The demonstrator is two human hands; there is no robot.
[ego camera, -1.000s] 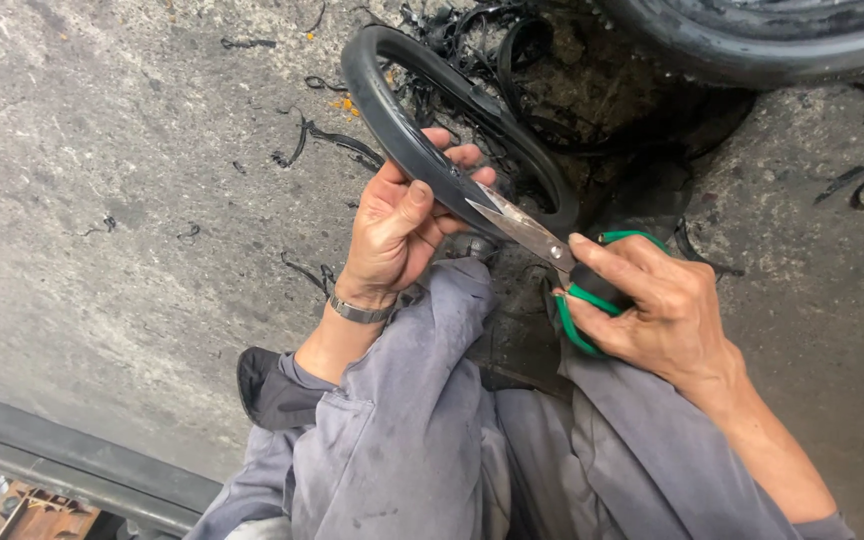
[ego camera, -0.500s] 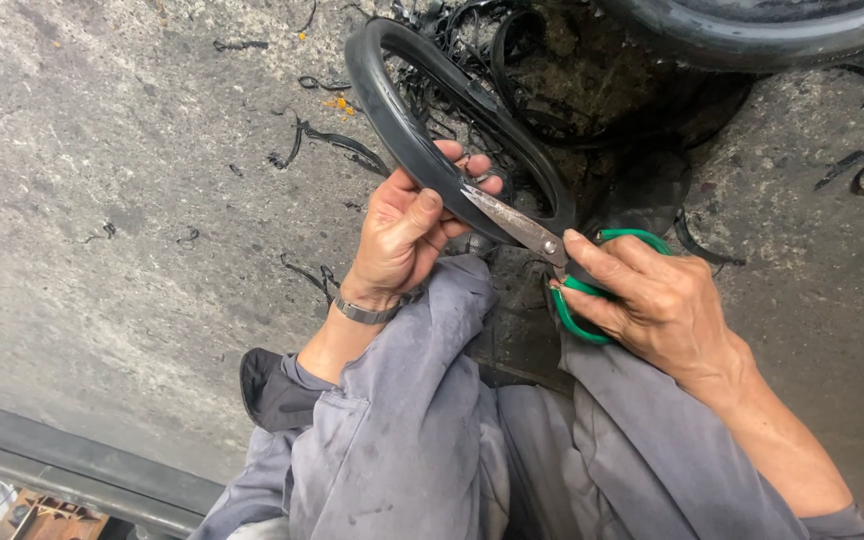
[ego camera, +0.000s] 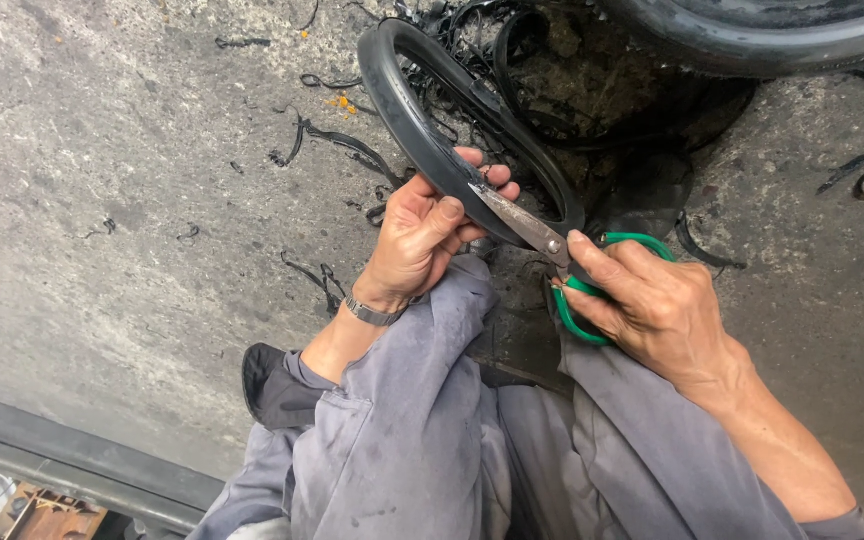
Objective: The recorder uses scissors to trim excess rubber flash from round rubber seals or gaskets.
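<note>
Beyond both my hands lies the big black tyre (ego camera: 772,30), its curve running along the far edge above my right hand, with a tangled heap of cut rubber strips (ego camera: 552,110) just below it. Under everything is the rough concrete floor (ego camera: 102,200), littered to the left of my left hand with thin black offcuts (ego camera: 337,140). My grey trouser legs (ego camera: 422,430) fill the space beneath my wrists. The black rubber loop (ego camera: 402,90) arches away from my left hand (ego camera: 417,240), which is closed firmly round its near edge, thumb on top, fingers curled underneath. My right hand (ego camera: 652,305) is wrapped through the green handles of the scissors (ego camera: 552,250), whose blades, nearly closed, bite into the loop right beside my left fingertips. That closeness worries me: should the blades slip off the tough rubber, or the loop twist in my grip, the tips could nick my fingers. A wristband (ego camera: 370,312) sits on my left wrist.
</note>
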